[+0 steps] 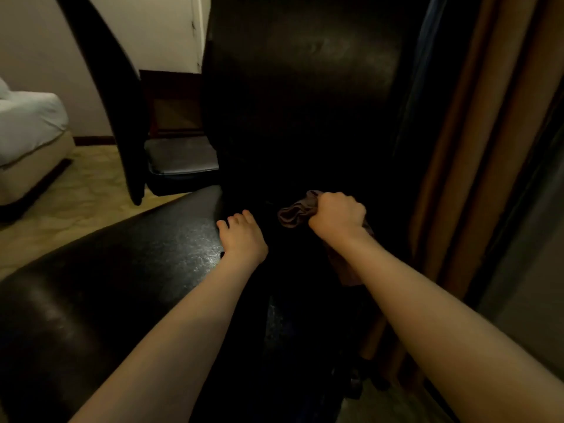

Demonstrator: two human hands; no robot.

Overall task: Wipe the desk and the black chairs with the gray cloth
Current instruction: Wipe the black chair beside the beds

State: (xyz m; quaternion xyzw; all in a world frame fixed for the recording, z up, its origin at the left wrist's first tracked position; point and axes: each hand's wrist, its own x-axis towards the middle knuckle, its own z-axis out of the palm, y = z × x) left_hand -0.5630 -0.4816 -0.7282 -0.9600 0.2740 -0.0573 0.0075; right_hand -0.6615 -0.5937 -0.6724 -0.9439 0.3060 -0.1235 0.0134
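The gray cloth (294, 213) is bunched in the right hand (337, 216), a little right of the frame's centre. The fingers (334, 199) are clenched around it, a crumpled wad sticks out to the left of the fist, and a tail hangs down beneath the wrist. It is soft, light and limp, so it will fold to whatever it is pressed against. A grip on the gathered middle, as here, keeps a pad of fabric free for wiping, though the trailing tail could drag.

The wad sits at the dark crease where the seat of the black chair (122, 270) meets its tall backrest (305, 87); in the gloom it probably touches the upholstery, but I cannot be sure. The left hand (242, 236) rests on the seat near that crease, its fingers loosely bent and grasping nothing.

The glossy seat looks smooth and likely slippery under cloth. There is open room to sweep toward the lower left. On the right the curtain (476, 148) hangs close beside the chair, which crowds that edge. A second black chair (106, 87) stands at the upper left, with a bed (30, 123) beyond it.
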